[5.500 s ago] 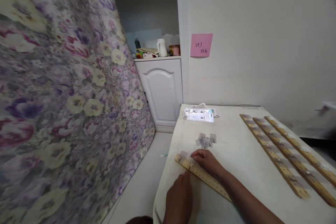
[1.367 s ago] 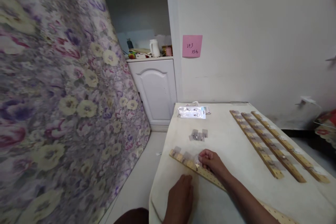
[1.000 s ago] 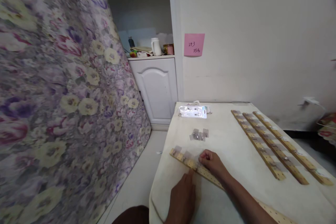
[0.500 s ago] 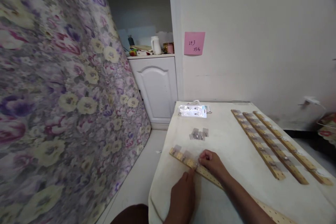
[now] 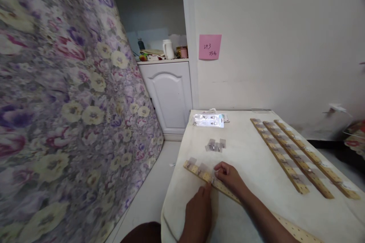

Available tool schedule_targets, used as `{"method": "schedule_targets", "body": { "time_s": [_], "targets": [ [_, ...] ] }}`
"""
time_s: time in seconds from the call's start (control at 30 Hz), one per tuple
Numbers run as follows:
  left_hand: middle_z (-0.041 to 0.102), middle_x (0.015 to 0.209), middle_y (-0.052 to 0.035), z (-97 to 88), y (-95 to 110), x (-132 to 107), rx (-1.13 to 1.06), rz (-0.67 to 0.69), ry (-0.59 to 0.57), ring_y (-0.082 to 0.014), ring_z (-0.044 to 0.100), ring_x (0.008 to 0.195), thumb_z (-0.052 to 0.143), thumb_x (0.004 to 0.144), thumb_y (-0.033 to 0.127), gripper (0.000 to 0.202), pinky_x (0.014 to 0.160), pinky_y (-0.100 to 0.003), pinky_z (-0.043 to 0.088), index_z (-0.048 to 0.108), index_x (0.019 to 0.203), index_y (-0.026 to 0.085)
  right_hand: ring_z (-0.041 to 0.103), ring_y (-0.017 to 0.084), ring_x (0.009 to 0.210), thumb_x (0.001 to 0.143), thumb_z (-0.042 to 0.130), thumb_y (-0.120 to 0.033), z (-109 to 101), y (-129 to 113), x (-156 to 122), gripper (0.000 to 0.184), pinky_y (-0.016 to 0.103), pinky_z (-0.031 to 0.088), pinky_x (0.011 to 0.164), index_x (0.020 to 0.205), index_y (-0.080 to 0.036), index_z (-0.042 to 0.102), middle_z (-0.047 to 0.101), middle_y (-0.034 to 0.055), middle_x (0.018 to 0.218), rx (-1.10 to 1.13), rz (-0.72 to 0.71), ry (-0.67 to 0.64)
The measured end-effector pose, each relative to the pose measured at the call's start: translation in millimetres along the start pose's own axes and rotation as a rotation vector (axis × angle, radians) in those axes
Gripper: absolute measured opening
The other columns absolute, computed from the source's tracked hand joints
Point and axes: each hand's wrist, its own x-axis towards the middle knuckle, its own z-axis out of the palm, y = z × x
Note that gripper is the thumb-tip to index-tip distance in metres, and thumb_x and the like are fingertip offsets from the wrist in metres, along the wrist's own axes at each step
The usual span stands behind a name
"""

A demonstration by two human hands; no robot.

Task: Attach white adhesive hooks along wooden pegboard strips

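A narrow perforated wooden strip (image 5: 228, 191) lies diagonally on the table in front of me. Near its far left end it carries small clear cards (image 5: 202, 167) with tiny metal pieces. My left hand (image 5: 199, 207) is closed, its fingertips gripping the strip's near edge beside one metal piece (image 5: 212, 180). Just above that spot, on the other side of the strip, my right hand (image 5: 228, 174) has its fingers curled together; whatever they pinch is too small or hidden to make out. A loose group of clear cards with metal bits (image 5: 216, 145) lies beyond my hands.
Three similar strips with cards (image 5: 281, 155) lie side by side at the right of the table (image 5: 242, 133). A clear packet (image 5: 209, 120) rests at the back edge. A floral curtain (image 5: 71, 102) hangs at the left, and a white cabinet (image 5: 169, 97) stands behind.
My right hand has shifted very slightly left and up. My left hand stays at the strip's edge, and the camera view has moved slightly.
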Motion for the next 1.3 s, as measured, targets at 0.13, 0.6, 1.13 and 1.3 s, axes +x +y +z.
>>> {"method": "schedule_targets", "body": {
  "time_s": [0.13, 0.6, 1.13, 1.3],
  "targets": [
    [0.058, 0.117, -0.0086, 2.0, -1, 1, 0.004, 0.002, 0.011, -0.0223, 0.060, 0.098, 0.027, 0.087, 0.017, 0.055, 0.079, -0.031, 0.045, 0.030, 0.142, 0.026, 0.044, 0.011, 0.052, 0.067, 0.059, -0.023, 0, 0, -1, 0.013, 0.022, 0.033, 0.051, 0.080, -0.019, 0.060, 0.049, -0.0063, 0.056, -0.030, 0.009, 0.011],
    [0.054, 0.123, -0.0107, 11.0, -1, 6, 0.062, -0.010, -0.028, -0.0234, 0.058, 0.103, 0.029, 0.087, 0.016, 0.057, 0.084, -0.033, 0.045, 0.027, 0.143, 0.024, 0.048, 0.011, 0.059, 0.063, 0.067, -0.021, -1, 3, 0, 0.023, 0.022, 0.036, 0.056, 0.084, -0.018, 0.060, 0.054, -0.0052, 0.063, -0.045, -0.018, -0.016],
    [0.054, 0.122, -0.0108, 10.5, 0, 7, 0.109, 0.015, -0.013, -0.0238, 0.059, 0.101, 0.027, 0.087, 0.015, 0.056, 0.080, -0.034, 0.045, 0.028, 0.142, 0.025, 0.049, 0.010, 0.057, 0.057, 0.069, -0.015, 0, 3, 6, 0.024, 0.022, 0.037, 0.055, 0.079, -0.018, 0.058, 0.054, -0.0057, 0.061, 0.036, 0.041, -0.045],
    [0.056, 0.120, -0.0096, 10.0, 1, 7, 0.097, 0.007, -0.009, -0.0229, 0.059, 0.100, 0.028, 0.088, 0.017, 0.054, 0.080, -0.033, 0.044, 0.029, 0.142, 0.026, 0.050, 0.010, 0.058, 0.054, 0.070, -0.013, 0, 4, 10, 0.026, 0.022, 0.037, 0.055, 0.077, -0.018, 0.058, 0.056, -0.0054, 0.062, 0.040, 0.048, -0.052]
  ]
}}
